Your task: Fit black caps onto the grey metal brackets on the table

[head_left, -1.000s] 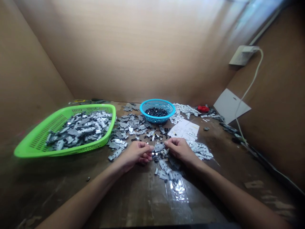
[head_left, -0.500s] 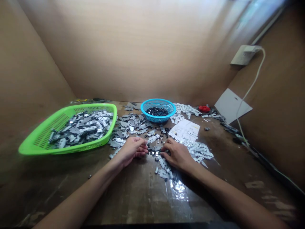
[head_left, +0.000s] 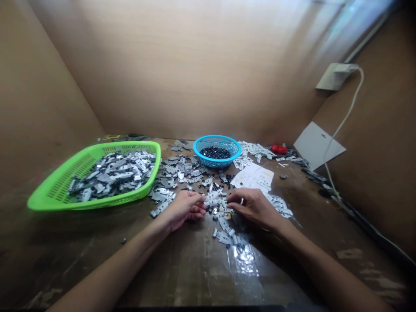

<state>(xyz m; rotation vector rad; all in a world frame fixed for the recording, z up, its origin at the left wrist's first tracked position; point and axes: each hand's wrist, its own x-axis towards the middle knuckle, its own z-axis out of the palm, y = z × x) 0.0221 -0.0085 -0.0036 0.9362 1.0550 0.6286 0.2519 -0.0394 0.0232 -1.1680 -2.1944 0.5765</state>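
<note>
Grey stamped-metal plates point(head_left: 222, 223) lie scattered between both hands on a scarred brown wooden tabletop point(head_left: 182, 277). They look light, thin and stiff, probably slippery when stacked, and best pinched by their edges. Left hand point(head_left: 185, 211) curls narrow, fingertips together beside the pile; whether it holds anything, I cannot tell. Right hand point(head_left: 255, 207) curves narrow over the pile, any hold unclear. Small black round parts point(head_left: 215, 152) fill a round blue plastic mesh basket point(head_left: 217, 138). More plates heap inside a wide green perforated plastic basket point(head_left: 42, 203).
</note>
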